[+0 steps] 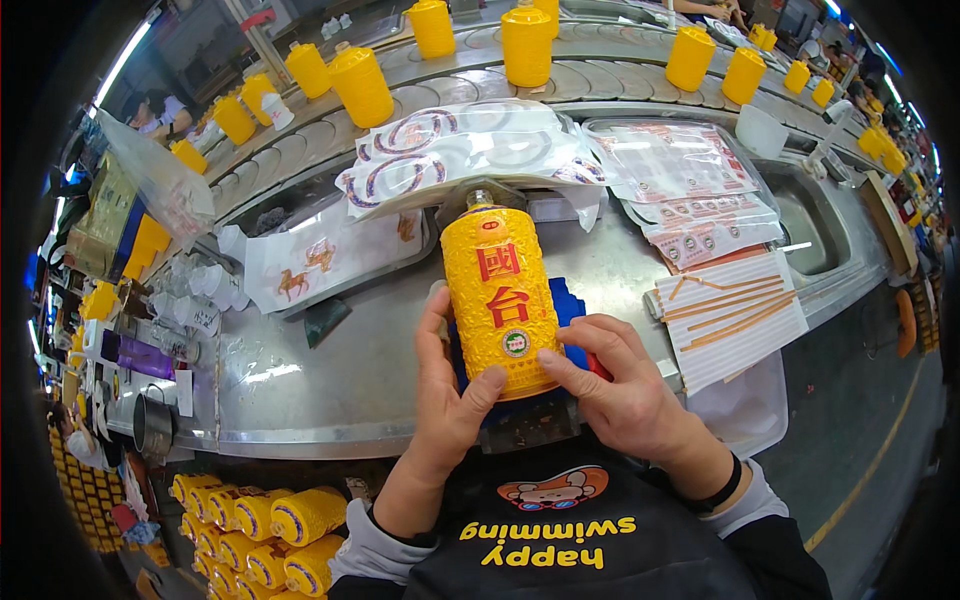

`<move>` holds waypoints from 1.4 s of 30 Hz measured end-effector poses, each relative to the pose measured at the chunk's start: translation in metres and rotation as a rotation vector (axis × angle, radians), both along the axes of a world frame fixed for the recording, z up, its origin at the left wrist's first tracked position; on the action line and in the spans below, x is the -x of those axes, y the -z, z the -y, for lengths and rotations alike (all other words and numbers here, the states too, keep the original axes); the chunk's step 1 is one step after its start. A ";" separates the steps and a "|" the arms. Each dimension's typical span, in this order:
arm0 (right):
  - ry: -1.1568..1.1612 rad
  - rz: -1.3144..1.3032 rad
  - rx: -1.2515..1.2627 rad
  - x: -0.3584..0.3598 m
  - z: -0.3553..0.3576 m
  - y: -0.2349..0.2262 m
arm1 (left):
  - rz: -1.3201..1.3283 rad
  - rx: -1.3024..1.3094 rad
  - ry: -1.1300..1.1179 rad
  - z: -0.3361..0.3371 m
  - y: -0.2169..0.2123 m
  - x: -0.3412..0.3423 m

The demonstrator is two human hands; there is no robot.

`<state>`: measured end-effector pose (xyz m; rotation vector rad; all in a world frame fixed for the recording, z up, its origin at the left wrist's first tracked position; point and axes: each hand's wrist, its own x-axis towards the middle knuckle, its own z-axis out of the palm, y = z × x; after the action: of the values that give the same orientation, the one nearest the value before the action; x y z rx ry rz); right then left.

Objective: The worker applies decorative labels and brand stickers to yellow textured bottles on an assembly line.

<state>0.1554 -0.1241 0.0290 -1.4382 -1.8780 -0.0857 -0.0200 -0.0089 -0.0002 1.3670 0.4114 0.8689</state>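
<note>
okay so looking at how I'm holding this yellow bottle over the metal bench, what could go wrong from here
The yellow bottle is held only near its base by the left hand and right hand, so it could tip or slip onto the steel bench. Its neck sits close to the plastic label packs and might snag them.

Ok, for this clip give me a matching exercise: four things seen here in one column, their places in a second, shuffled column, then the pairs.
Things:
1. yellow embossed bottle
2. striped white and orange sheets
3. clear bags with ring-shaped prints
4. row of yellow bottles

Places:
A. on the curved conveyor at the back
B. on the steel counter, right of the hands
C. between the left hand and right hand
D. piled just behind the held bottle

Pairs: 1-C, 2-B, 3-D, 4-A
</note>
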 end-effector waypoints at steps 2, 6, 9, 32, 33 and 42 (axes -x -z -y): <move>0.000 0.000 0.006 0.000 0.001 0.000 | -0.008 -0.013 -0.014 0.000 0.002 0.000; -0.002 -0.004 0.017 0.000 0.000 0.001 | -0.004 -0.017 -0.031 0.001 0.004 -0.001; -0.002 -0.011 0.010 -0.001 -0.001 0.003 | 0.006 -0.020 -0.042 0.003 0.002 -0.003; -0.017 -0.022 -0.017 -0.001 0.001 0.011 | 0.083 0.034 0.046 -0.004 0.008 0.005; -0.014 -0.011 -0.019 -0.001 0.001 0.011 | 0.028 -0.019 0.028 -0.004 0.009 0.005; -0.036 -0.038 -0.017 -0.002 0.000 0.011 | 0.026 -0.003 0.038 -0.003 0.008 0.004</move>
<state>0.1579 -0.1239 0.0175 -1.3847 -1.8671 -0.0564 -0.0240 -0.0058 -0.0078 1.3614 0.3635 0.8556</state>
